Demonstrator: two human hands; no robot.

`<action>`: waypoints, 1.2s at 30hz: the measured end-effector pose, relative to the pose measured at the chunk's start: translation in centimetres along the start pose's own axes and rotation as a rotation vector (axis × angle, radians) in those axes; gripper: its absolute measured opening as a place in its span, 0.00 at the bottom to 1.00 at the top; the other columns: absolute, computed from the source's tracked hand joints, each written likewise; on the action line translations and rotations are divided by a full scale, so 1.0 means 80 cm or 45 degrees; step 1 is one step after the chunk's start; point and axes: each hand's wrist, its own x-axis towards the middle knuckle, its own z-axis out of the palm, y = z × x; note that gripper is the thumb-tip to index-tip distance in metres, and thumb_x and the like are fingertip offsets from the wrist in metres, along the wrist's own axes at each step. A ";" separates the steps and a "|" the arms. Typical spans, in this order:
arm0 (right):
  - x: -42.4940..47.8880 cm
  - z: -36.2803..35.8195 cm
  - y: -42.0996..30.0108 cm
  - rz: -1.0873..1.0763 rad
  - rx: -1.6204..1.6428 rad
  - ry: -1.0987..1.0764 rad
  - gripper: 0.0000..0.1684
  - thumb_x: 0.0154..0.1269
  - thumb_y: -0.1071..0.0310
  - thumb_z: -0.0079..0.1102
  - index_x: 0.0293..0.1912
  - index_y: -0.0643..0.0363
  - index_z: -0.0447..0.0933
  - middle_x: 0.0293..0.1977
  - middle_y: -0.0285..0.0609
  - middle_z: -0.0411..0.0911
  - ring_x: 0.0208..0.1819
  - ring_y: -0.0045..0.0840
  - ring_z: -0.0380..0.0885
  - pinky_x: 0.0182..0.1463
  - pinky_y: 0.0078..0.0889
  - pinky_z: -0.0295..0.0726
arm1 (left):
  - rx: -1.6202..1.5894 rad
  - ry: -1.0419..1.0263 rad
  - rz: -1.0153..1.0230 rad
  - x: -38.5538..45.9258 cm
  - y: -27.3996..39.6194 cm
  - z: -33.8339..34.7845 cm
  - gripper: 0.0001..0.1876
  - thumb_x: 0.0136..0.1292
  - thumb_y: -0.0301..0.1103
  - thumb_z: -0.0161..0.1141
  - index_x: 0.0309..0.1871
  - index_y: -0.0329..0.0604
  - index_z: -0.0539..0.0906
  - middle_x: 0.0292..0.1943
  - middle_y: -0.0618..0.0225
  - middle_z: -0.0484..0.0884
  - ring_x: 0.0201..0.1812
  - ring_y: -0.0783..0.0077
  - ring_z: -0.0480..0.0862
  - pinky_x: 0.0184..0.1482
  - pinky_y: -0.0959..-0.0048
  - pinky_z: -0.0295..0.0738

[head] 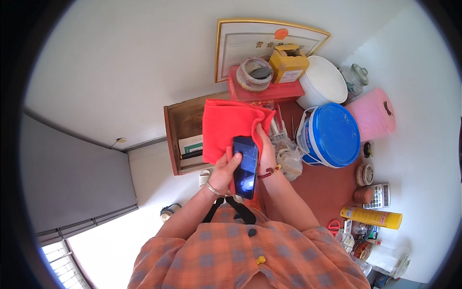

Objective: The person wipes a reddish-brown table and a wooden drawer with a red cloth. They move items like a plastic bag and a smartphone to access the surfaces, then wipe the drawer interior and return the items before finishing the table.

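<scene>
My left hand (223, 171), a silver bangle at its wrist, grips a dark smartphone (246, 166) with the thumb lying over its glossy face. Light reflects off the lower part of the phone. A folded red cloth (231, 123) spreads behind and above the phone. My right hand (266, 148), wearing a dark red beaded bracelet, holds the cloth's right edge beside the phone; some of its fingers are hidden under the cloth. Below the cloth, an open wooden drawer (187, 104) contains papers and a black pen-like object (191, 154).
On the red-brown tabletop (317, 191) stand a blue-lidded bucket (335, 135), a white tub (323, 79), a pink roll (371, 113) and a red box (267, 92). A calculator (380, 195), yellow spray can (371, 217) and red-handled scissors (334, 225) lie at right. A framed certificate (238, 39) leans against the wall.
</scene>
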 end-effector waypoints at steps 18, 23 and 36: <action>-0.064 -0.040 -0.006 -0.184 -0.220 -0.167 0.26 0.73 0.61 0.57 0.66 0.59 0.66 0.60 0.37 0.73 0.61 0.23 0.73 0.64 0.29 0.71 | 0.254 0.064 0.210 -0.036 -0.003 0.022 0.19 0.75 0.38 0.51 0.65 0.43 0.73 0.56 0.64 0.82 0.53 0.69 0.84 0.53 0.70 0.81; -0.109 -0.050 0.005 0.139 -0.054 -0.255 0.28 0.72 0.63 0.58 0.67 0.59 0.64 0.61 0.38 0.72 0.60 0.23 0.73 0.63 0.31 0.74 | -0.101 0.063 0.336 -0.032 0.020 0.025 0.11 0.75 0.31 0.52 0.57 0.41 0.76 0.48 0.68 0.84 0.47 0.73 0.84 0.50 0.72 0.80; -0.209 -0.121 0.004 0.100 0.154 -0.103 0.29 0.68 0.67 0.61 0.66 0.59 0.65 0.58 0.41 0.75 0.57 0.27 0.77 0.59 0.34 0.79 | 0.086 -0.318 -0.057 -0.032 0.022 0.079 0.21 0.76 0.41 0.49 0.68 0.44 0.69 0.59 0.68 0.77 0.55 0.74 0.78 0.56 0.69 0.74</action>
